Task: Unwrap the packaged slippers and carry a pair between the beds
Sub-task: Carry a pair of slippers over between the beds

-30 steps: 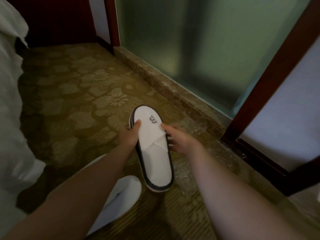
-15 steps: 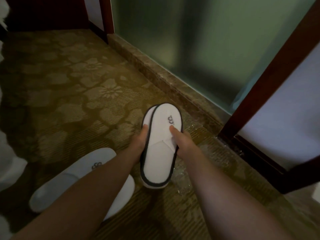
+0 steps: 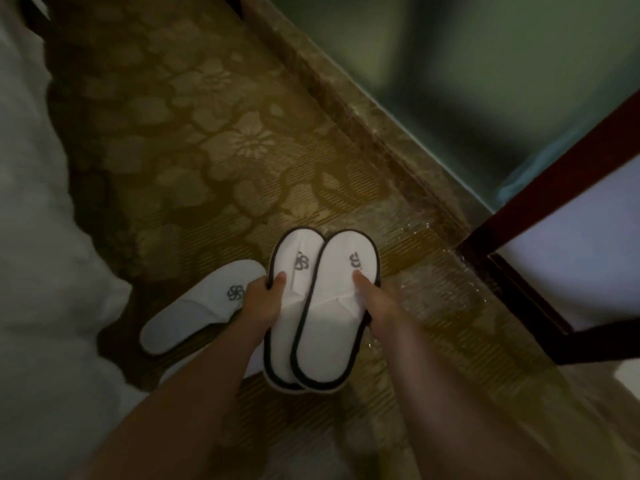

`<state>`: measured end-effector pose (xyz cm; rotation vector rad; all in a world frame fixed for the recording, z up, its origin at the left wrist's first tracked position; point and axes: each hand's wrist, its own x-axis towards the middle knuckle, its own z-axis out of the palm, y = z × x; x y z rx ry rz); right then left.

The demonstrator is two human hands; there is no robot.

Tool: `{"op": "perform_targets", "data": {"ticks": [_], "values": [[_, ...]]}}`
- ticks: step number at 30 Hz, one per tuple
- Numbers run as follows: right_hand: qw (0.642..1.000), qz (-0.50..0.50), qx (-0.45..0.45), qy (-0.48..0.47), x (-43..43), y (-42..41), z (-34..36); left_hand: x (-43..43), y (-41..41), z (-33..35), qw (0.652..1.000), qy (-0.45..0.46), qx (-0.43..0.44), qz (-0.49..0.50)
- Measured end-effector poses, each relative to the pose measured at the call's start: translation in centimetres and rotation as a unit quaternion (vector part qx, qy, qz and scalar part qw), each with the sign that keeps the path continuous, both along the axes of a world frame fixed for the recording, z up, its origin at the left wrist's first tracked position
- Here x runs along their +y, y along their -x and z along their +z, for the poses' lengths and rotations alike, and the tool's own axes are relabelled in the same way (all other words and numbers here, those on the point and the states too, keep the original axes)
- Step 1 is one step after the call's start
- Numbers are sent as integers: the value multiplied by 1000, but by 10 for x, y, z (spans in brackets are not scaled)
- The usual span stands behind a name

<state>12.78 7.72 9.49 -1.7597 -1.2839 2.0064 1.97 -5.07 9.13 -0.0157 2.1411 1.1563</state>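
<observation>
Two white slippers with dark piping are held side by side above the patterned carpet, and no wrapping can be seen on either of them, so the unwrapping is judged to be done for this pair. The left slipper is gripped at its outer edge by the left hand, the thumb laid over the upper and the fingers curled underneath out of sight. The right slipper, which overlaps the left one along its inner edge, is pinched by the right hand, the thumb pressed on the upper just below the logo and the remaining fingers hidden under the sole. Both hands are thus closed on their loads, neither one free. A third slipper is left lying on the carpet just beside the left forearm, next to the white bedding at the left (a faint glisten, perhaps discarded film, is seen on the floor near the dark wooden door frame, though it cannot be told for certain). What remains, by this reading, is the carrying: only one bed edge is shown, and the gap between the beds is not in view.
</observation>
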Motion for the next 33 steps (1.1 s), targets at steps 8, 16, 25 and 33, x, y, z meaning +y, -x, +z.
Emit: {"op": "perform_targets", "data": {"ticks": [8, 16, 25, 33], "values": [[980, 165, -115, -11, -36, -3, 140, -60, -1, 133, 995, 94, 25, 3], [966, 216, -144, -4, -73, -4, 312, -108, -3, 322, 987, 155, 32, -8], [942, 321, -103, -12, -133, 5, 510, -201, -20, 529, 988, 137, 54, 46], [893, 440, -61, -73, -198, -6, 609, -306, -76, 623, 970, 154, 102, 159]]}}
